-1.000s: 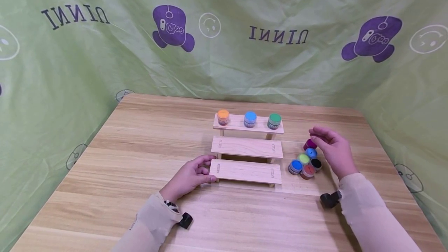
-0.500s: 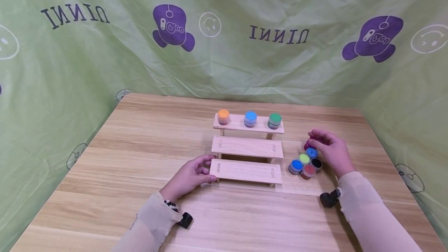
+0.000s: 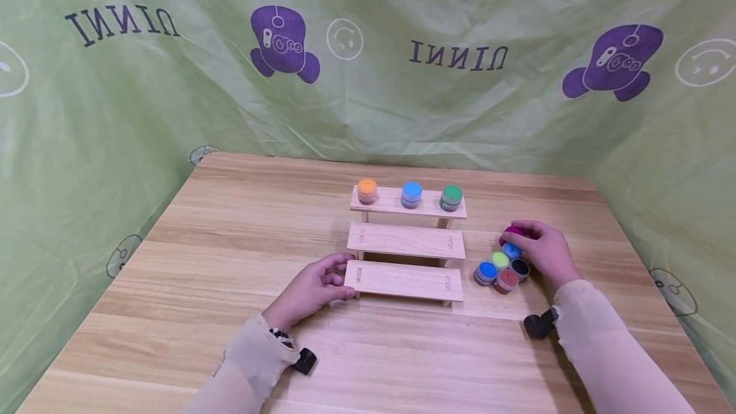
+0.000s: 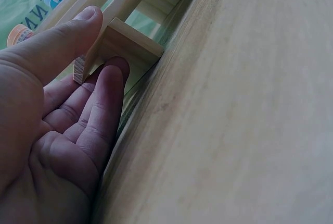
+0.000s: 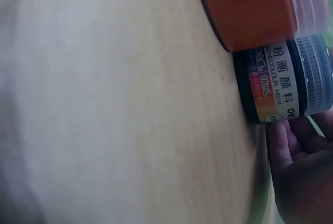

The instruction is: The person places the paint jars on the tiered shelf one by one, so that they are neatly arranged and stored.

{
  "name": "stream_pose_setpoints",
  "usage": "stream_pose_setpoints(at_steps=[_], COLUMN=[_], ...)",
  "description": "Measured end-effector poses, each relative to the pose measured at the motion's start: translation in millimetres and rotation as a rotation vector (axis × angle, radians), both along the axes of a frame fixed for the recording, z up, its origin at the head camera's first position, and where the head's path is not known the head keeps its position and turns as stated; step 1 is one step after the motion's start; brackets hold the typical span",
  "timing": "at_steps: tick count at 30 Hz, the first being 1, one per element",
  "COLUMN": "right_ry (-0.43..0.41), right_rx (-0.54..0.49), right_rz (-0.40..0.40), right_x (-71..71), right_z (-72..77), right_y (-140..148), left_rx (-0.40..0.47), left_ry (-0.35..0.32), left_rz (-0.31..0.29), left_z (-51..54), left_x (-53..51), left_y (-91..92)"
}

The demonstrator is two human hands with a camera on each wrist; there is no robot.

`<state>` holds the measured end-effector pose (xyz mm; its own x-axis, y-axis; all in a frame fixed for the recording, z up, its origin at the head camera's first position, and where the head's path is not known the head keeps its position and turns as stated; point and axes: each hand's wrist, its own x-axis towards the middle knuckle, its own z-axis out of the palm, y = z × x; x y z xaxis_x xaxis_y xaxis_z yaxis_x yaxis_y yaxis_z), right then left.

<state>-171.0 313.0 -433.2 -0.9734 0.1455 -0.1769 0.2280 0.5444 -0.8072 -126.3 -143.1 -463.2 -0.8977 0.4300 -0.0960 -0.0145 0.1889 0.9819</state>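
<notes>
While left hand (image 3: 310, 289) grips rack (image 3: 405, 239), right hand (image 3: 545, 249) seemingly pinches magenta jar (image 3: 513, 230), contact half-hidden. Top tier (image 3: 389, 199) has three jars (image 3: 411, 195); five loose jars (image 3: 499, 260) left on bench (image 3: 190, 254).

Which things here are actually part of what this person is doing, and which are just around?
Seems part of the job:
stand, its lowest shelf held by the left hand
magenta pot, pinched by the right hand
five pots beside the stand
three pots on the top shelf

Probably just around:
green cloth behind
wrist cameras
patterned wristband
</notes>
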Motion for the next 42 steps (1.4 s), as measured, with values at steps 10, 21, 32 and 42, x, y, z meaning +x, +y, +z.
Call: stream_pose_setpoints(at_steps=[10, 21, 32, 42], right_ry=[-0.039, -0.013, 0.034, 0.053], right_rx=[-0.021, -0.011, 0.003, 0.017], right_rz=[-0.021, -0.018, -0.027, -0.044], right_x=[4.3, 3.4, 2.3, 5.7], right_z=[-1.4, -1.5, 5.2, 15.1], right_y=[1.2, 1.7, 5.1, 3.7], left_rx=[0.004, -0.001, 0.014, 0.012], left_ry=[-0.008, 0.001, -0.014, 0.002], left_rz=[-0.003, 0.0, -0.016, -0.011], left_z=[-1.0, 1.1, -0.6, 2.3], left_x=[0.0, -0.2, -1.2, 0.6], left_y=[0.3, 0.5, -0.3, 0.8])
